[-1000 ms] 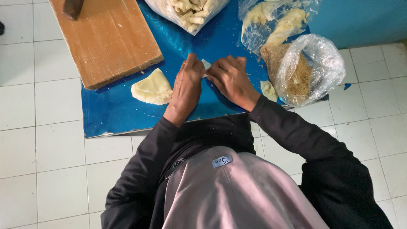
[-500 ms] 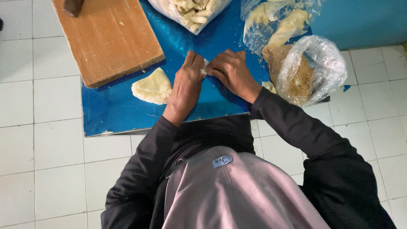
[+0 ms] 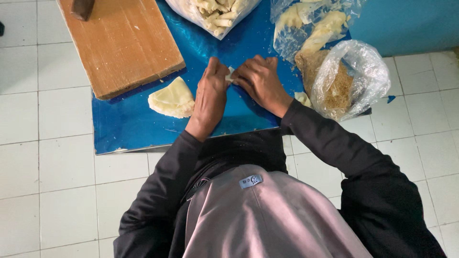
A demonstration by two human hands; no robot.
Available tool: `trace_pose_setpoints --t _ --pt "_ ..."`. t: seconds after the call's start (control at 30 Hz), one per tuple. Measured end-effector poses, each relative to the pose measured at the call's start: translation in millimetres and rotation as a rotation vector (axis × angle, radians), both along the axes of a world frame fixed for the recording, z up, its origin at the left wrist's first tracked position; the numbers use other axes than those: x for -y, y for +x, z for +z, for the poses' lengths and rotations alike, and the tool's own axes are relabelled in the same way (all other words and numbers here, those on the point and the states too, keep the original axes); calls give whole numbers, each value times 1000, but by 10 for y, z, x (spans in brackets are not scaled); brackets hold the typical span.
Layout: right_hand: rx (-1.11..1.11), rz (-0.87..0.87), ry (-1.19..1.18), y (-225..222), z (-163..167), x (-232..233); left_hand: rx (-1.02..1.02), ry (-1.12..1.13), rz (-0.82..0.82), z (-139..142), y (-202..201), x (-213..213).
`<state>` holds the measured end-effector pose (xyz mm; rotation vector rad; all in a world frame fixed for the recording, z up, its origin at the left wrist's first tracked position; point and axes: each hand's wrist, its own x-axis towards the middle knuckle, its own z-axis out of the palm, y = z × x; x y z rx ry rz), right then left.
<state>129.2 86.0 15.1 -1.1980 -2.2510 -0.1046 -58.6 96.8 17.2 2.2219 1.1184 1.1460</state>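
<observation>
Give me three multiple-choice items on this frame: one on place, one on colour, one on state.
1. Where does the stack of pale wrappers lie?
A. on the wooden board
B. on the blue sheet, just below the board
C. on the floor tiles

2. What colour is the sheet?
A. blue
B. green
C. red

3. How are the hands?
A. apart, idle
B. both pinched on one small pale piece
C. gripping the board

Key: 1 B, the stack lies off the wooden board. 2 A, glossy blue. 3 B, left hand and right hand meet on the pale piece.
</observation>
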Motion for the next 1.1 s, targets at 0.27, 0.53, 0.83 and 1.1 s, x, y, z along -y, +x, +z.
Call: trace_pose_setpoints --t 0.27,0.53,0.83,1.1 --pt "13 -18 46 19 -37 -1 -62 66 55 -3 19 14" --pt "54 -51 86 6 -12 -41 -75 64 76 2 27 14" --pt "117 -91 151 -8 -36 -28 -116 103 122 -62 74 -65" --pt "146 -102 193 -4 -56 11 -158 165 139 -70 110 -139"
